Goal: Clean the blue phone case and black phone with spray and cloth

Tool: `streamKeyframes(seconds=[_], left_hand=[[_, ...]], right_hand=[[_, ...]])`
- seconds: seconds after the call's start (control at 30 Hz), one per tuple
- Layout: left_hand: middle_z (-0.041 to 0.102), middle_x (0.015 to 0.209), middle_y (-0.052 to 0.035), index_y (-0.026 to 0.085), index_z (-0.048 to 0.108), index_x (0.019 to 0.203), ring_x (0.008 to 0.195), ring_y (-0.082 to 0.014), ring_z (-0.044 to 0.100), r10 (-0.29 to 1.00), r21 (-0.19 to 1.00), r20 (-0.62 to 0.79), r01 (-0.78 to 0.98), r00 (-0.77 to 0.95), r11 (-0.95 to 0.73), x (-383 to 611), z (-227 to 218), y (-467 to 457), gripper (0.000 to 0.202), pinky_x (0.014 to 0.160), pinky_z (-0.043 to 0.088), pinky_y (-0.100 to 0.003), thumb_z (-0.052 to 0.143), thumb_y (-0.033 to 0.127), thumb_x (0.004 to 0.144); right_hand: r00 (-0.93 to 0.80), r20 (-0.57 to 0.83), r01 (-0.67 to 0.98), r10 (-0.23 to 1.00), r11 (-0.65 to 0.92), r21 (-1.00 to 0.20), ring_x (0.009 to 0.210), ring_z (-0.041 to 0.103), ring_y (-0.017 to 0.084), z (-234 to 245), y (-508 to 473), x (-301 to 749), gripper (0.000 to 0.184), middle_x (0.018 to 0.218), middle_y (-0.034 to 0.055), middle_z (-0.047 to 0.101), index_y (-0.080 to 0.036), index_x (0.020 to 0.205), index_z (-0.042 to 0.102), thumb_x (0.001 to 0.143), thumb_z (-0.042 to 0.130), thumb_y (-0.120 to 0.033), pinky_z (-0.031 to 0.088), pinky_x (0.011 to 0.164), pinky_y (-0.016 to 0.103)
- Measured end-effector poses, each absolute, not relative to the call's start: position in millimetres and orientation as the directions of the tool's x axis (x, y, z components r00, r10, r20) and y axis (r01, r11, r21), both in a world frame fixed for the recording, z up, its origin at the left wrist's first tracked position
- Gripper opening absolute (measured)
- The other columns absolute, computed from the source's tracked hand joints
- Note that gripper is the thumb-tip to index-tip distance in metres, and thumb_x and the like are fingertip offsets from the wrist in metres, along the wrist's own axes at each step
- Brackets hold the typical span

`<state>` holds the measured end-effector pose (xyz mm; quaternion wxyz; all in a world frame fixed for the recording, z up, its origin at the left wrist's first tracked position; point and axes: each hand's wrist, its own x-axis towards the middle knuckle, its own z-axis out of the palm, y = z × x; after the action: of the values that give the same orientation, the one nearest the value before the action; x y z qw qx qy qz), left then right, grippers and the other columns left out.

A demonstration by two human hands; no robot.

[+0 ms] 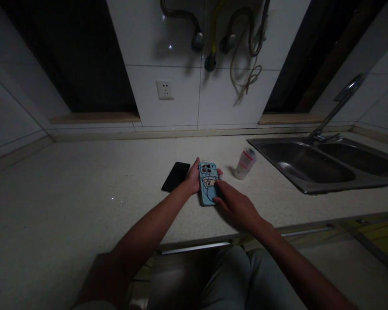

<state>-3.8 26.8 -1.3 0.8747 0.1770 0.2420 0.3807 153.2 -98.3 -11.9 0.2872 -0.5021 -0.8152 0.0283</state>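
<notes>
A phone case (208,189), light blue with a cartoon figure and a camera cutout at its top, faces up between my hands; whether a phone sits in it I cannot tell. My left hand (194,175) grips its left edge from beneath, thumb along the side and fingertips showing past the right edge. My right hand (234,201) is closed on its lower right side, fingers on the back. Just left of my left hand a black phone (176,176) lies flat on the pale countertop (84,189). A clear cup (245,164) with red print stands tilted-looking to the right.
A steel double sink (305,189) with a curved faucet (336,103) is set in the counter at right. Behind, a tiled wall carries a socket (164,90), hoses and a looped cord (250,77). The counter's front edge and a drawer handle (195,247) lie near me.
</notes>
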Motion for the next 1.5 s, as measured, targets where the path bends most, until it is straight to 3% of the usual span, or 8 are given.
streamKeyframes(seconds=[0.17,0.4,0.63,0.83,1.0,1.13,1.3,1.5], left_hand=[[0.074,0.096,-0.024,0.003,0.064,0.114,0.084,-0.0326,0.074,0.732,0.533,-0.286,-0.532,0.619,0.658,-3,1,24,0.074,0.08,0.056,-0.046,0.028,0.065,0.096],[0.075,0.088,-0.0222,0.005,0.064,0.115,0.077,-0.0319,0.074,0.748,0.539,-0.359,-0.53,0.558,0.655,-5,1,27,0.072,0.073,0.057,-0.046,0.03,0.065,0.096],[0.074,0.084,-0.0222,0.004,0.064,0.111,0.074,-0.0322,0.074,0.75,0.52,-0.341,-0.55,0.567,0.653,-6,1,25,0.071,0.065,0.058,-0.043,0.033,0.066,0.094],[0.073,0.083,-0.021,0.006,0.062,0.111,0.076,-0.0316,0.073,0.759,0.525,-0.346,-0.556,0.552,0.644,-4,2,23,0.069,0.07,0.058,-0.045,0.032,0.066,0.094],[0.07,0.075,-0.0129,0.013,0.061,0.104,0.07,-0.0268,0.072,0.826,0.586,-0.293,-0.592,0.482,0.554,-2,1,21,0.057,0.072,0.059,-0.046,0.038,0.064,0.094],[0.067,0.07,-0.0084,0.014,0.058,0.11,0.06,-0.0227,0.069,0.842,0.66,-0.275,-0.545,0.465,0.516,-3,1,21,0.062,0.061,0.058,-0.038,0.034,0.069,0.093],[0.066,0.071,-0.0081,0.013,0.056,0.119,0.056,-0.023,0.067,0.827,0.676,-0.284,-0.51,0.486,0.532,-3,2,23,0.074,0.056,0.056,-0.036,0.031,0.077,0.09],[0.067,0.071,-0.0083,0.01,0.064,0.115,0.066,-0.0219,0.068,0.834,0.625,-0.287,-0.568,0.471,0.536,-5,1,20,0.08,0.074,0.055,-0.036,0.031,0.078,0.089]], right_hand=[[-0.323,0.477,0.788,0.818,0.511,-0.343,0.135,0.052,0.034,-10,-95,132,0.057,0.147,0.0181,0.053,-0.02,0.15,0.039,0.097,0.052,-0.037,0.051,0.104,0.057],[-0.555,0.48,0.641,0.679,0.717,-0.274,0.136,0.051,0.028,-7,-109,112,0.056,0.148,0.0179,0.052,-0.017,0.152,0.036,0.098,0.048,-0.031,0.05,0.107,0.049],[-0.627,0.512,0.525,0.588,0.804,-0.28,0.12,0.066,0.021,0,-127,127,0.041,0.129,0.0104,0.069,-0.022,0.14,0.052,0.099,0.044,-0.022,0.058,0.096,0.037],[-0.647,0.554,0.488,0.523,0.843,-0.225,0.115,0.069,0.021,0,-130,145,0.049,0.126,0.0091,0.071,-0.024,0.144,0.049,0.095,0.045,-0.015,0.059,0.093,0.036],[-0.622,0.605,0.492,0.498,0.849,-0.193,0.123,0.063,0.02,1,-132,138,0.053,0.13,0.0107,0.068,-0.022,0.148,0.042,0.096,0.044,-0.013,0.057,0.099,0.036],[-0.621,0.628,0.501,0.469,0.854,-0.142,0.125,0.062,0.022,4,-126,127,0.053,0.128,0.0124,0.069,-0.021,0.148,0.043,0.095,0.045,-0.011,0.053,0.104,0.042],[-0.611,0.611,0.53,0.503,0.834,-0.156,0.12,0.064,0.024,18,-106,121,0.044,0.126,0.0125,0.07,-0.022,0.141,0.052,0.098,0.046,-0.018,0.053,0.104,0.045],[-0.553,0.543,0.666,0.632,0.727,-0.168,0.126,0.06,0.03,29,-68,116,0.042,0.134,0.0162,0.064,-0.019,0.134,0.059,0.101,0.046,-0.04,0.052,0.104,0.05]])
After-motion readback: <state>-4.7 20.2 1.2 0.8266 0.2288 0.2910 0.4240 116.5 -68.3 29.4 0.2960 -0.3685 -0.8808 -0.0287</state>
